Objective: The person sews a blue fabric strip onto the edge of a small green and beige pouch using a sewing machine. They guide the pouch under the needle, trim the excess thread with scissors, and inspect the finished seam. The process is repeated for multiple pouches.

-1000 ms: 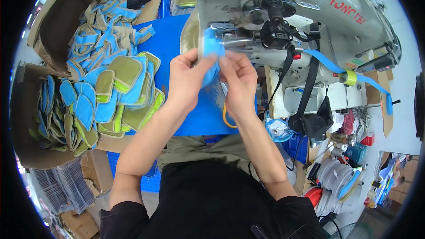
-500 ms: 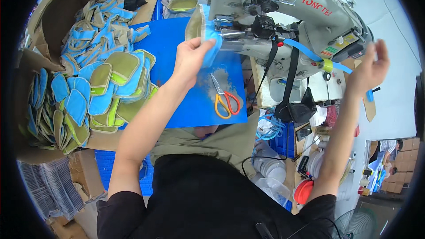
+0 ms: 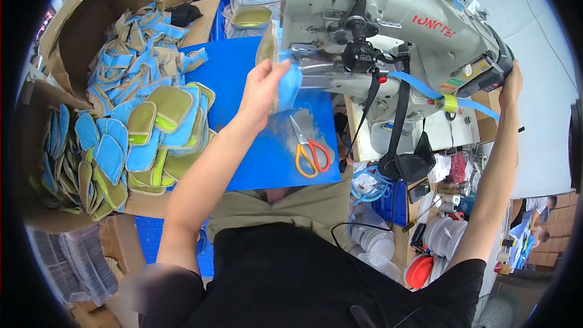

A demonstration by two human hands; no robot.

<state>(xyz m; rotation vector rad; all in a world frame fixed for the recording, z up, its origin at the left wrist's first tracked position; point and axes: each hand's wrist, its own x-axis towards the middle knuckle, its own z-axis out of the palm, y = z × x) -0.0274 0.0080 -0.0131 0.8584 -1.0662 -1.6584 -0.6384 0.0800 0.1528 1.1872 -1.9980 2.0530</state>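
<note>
Blue fabric (image 3: 291,88) is finger-clamped in left hand (image 3: 264,88). Right hand (image 3: 512,83) apparently touches sewing machine (image 3: 413,39) at right; finger state cannot be told.

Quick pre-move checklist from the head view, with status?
1. Left hand gripping the blue-and-tan fabric piece: ok.
2. Right hand at the control panel: ok; cannot tell what its hidden fingers press.
3. Blue tape threaded through the yellow-green guide: ok.
4. Scissors apart from both hands, on the blue tabletop: ok.
5. Fabric seated under the needle: cannot tell, view obstructed.
</note>
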